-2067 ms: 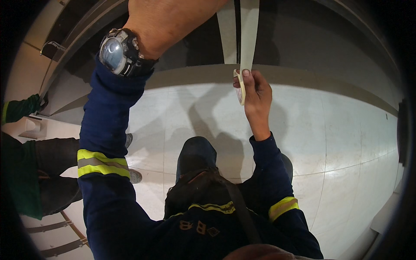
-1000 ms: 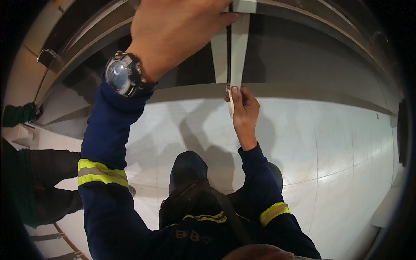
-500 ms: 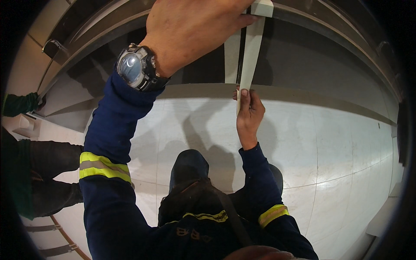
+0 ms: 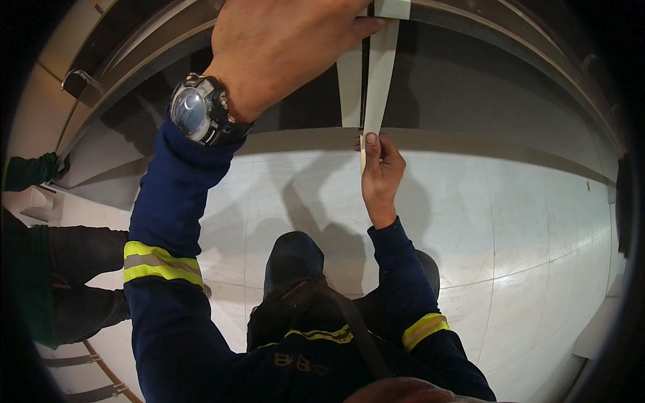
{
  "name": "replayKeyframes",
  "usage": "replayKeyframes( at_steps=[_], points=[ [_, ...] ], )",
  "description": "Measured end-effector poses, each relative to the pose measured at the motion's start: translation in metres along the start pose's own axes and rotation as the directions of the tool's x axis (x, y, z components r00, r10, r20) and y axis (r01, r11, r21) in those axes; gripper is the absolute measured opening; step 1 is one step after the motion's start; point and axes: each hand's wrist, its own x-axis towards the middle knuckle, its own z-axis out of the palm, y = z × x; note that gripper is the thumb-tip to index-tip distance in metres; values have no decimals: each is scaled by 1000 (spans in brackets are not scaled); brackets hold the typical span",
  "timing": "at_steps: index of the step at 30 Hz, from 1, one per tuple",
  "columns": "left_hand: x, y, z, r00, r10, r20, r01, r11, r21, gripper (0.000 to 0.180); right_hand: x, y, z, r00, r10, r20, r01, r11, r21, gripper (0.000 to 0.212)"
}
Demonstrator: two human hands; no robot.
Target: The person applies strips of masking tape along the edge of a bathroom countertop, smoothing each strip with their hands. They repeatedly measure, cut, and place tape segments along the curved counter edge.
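A long pale strip, like masking tape [image 4: 382,74], runs down a dark panel beside a narrow dark gap. My right hand [image 4: 381,176] pinches its lower end between thumb and fingers, just below the panel's bottom edge. At the top, my left hand [image 4: 282,57], with a watch [image 4: 193,112] on its wrist, reaches across the panel. Its thumb tip lies at the upper part of the strip; the other fingers are mostly cut off by the picture's top edge. A second pale strip [image 4: 349,87] lies on the gap's left side.
Dark panels [image 4: 470,87] stretch across in front of me, above a pale tiled floor [image 4: 450,215]. At the left, another person's legs [image 4: 87,252] and green sleeve [image 4: 30,171] are close by. A ladder-like frame [image 4: 101,366] lies lower left.
Both hands and the strip have shifted slightly left in the picture, the right hand also a little upward. The right hand keeps its pinch on the strip's end.
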Motion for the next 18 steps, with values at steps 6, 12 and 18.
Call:
replayKeyframes(
  at_steps=[6, 12, 18],
  points=[
    [0, 0, -1, 1000, -14, 21, 14, 1000, 6, 40, 3, 0, -1, 1000, -13, 13, 13, 1000, -4, 45],
    [2, 0, 0, 1000, -3, -13, 2, 1000, -28, 40, 6, 2, -1, 1000, 4, -1, -4, 1000, 7, 43],
    [2, 1, -1, 999, -14, 40, 14, 1000, -5, 41, 5, -3, -1, 1000, 11, 11, -11, 1000, -22, 43]
  ],
)
